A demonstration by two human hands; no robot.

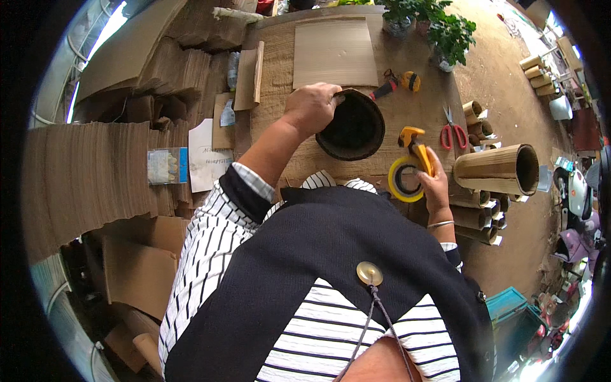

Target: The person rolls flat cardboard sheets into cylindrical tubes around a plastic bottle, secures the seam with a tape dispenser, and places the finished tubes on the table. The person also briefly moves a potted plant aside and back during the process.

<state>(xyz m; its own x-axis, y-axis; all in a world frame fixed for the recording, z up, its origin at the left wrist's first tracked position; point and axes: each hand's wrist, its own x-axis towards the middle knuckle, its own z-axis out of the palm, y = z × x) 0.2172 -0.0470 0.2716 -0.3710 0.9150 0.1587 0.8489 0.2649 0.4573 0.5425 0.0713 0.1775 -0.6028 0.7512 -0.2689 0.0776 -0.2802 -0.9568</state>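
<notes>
My left hand (313,108) is closed on the upper left rim of a round brown cardboard tube (351,151), thumb at its edge. The tube stands on the wooden table with its dark mouth facing up. To the right, my right hand (436,184) is wrapped round the handle of an orange tape dispenser (412,135). A yellow roll of tape (394,181) sits right beside its fingers. The dispenser is apart from the tube. Part of the right palm is hidden.
Beyond the tube lie a flat board (334,52), a tape measure (410,81) and red-handled scissors (454,135). Potted plants (449,38) stand at the far right corner. Finished-looking tubes (496,170) lie off the table's right side; stacked cardboard (89,178) fills the left.
</notes>
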